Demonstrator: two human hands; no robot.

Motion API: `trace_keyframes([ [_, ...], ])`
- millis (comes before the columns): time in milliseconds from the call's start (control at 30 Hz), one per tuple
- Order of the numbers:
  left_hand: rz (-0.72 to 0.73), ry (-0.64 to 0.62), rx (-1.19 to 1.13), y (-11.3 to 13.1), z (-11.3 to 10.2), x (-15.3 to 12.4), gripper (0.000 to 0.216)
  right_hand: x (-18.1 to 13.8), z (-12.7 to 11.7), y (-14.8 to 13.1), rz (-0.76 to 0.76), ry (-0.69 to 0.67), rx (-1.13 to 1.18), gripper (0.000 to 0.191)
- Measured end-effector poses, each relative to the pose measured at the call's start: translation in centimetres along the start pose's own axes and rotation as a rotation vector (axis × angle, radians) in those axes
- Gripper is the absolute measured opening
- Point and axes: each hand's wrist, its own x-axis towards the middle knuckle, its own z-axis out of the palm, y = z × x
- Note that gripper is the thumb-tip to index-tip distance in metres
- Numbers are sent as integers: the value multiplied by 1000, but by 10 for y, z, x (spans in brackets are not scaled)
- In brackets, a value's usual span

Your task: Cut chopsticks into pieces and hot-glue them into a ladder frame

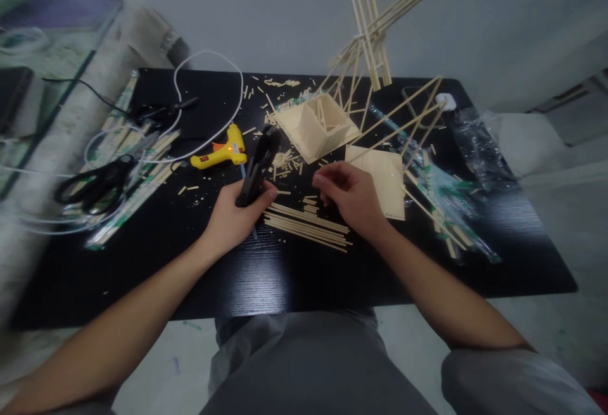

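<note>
My left hand (237, 213) is closed around a black hand tool (261, 165), held upright; its exact kind is unclear. My right hand (354, 198) hovers to the right with curled fingers and thumb pinched together; whatever may be between the fingertips is too small to make out. Below and between the hands lies a row of thin wooden sticks (306, 228), with a few short cut pieces (310, 204) just above them. Behind the hands, a windmill-like wooden model (323, 127) stands on a square board, its crossed stick blades (373, 31) rising at the top.
A yellow glue gun (221, 152) with a white cord lies left of my left hand. Farther left are black-handled scissors (102, 184) on bagged sticks. A wooden board (382, 180) with a stick frame, plastic wrappers (444, 203) and a white plug (445, 102) occupy the right side. Offcuts (285, 163) litter the black table (304, 288).
</note>
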Motion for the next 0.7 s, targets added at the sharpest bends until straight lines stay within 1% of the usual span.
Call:
trace_keyframes([
  [67,8,2,9,-1,0,1,25,2,-4,4,-85,16,-171,20],
  [133,28,2,43,-2,0,2,25,3,-6,8,-213,0,-378,8],
  [167,41,4,67,-3,0,2,24,2,-7,9,-280,-20,-473,8],
  [233,66,3,120,-6,-1,2,24,2,-9,11,-376,-81,-614,16],
  [300,91,-6,174,-8,-1,3,24,1,-9,12,-399,-152,-696,16],
  [400,114,-20,265,-11,-2,3,26,1,-9,15,-380,-213,-769,14],
  [500,129,-43,333,-10,-2,2,27,1,-8,17,-372,-229,-805,14],
  [633,153,-93,334,-8,-2,1,24,-2,-5,15,-430,-204,-750,12],
  [700,182,-140,300,-8,-1,0,23,-6,-1,14,-466,-242,-678,14],
])
